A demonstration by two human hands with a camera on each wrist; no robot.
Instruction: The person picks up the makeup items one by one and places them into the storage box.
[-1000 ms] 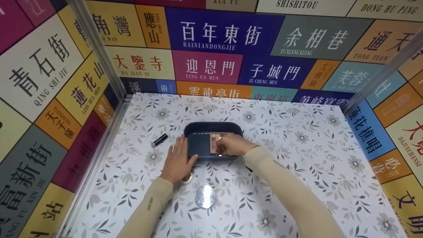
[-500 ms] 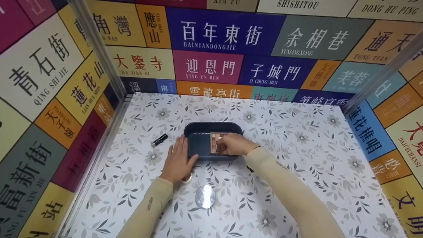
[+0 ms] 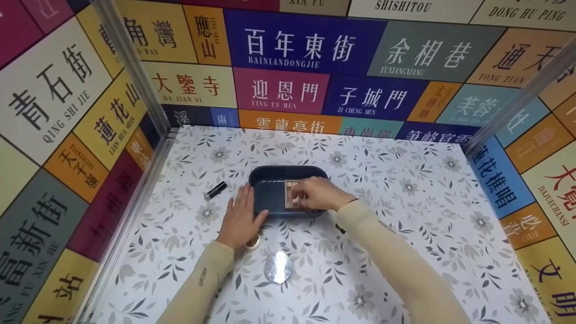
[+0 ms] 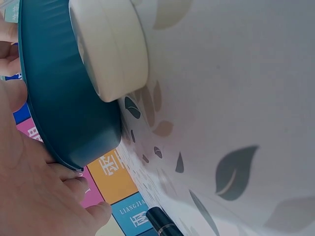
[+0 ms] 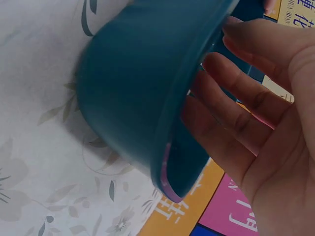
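A dark teal, rounded rectangular basin (image 3: pixel 270 213) sits mid-table. At its right inside lies a square palette (image 3: pixel 289 185) with a grid of tan, pink and brown pans, likely eyeshadow. My right hand (image 3: pixel 319 193) reaches over the basin's rim onto the palette, covering much of it. In the right wrist view its fingers (image 5: pixel 236 118) are loosely bent, thumb and forefinger apart, and the fingertips are partly hidden by the basin wall. My left hand (image 3: pixel 240 220) lies with straight fingers against the basin's left end, touching the rim.
A black lipstick-like tube (image 3: pixel 216 190) lies left of the basin. Near my left wrist is a small round container (image 3: pixel 254 242); the left wrist view shows a cream rounded container (image 4: pixel 115 46) beside the basin. A shiny disc (image 3: pixel 278 267) lies in front. A small dark thing (image 3: pixel 340 228) shows under the right sleeve.
My right hand has risen slightly over the palette and its fingers have loosened. The palette stays in place in the basin. The left hand has not moved; the head view has shifted a little.
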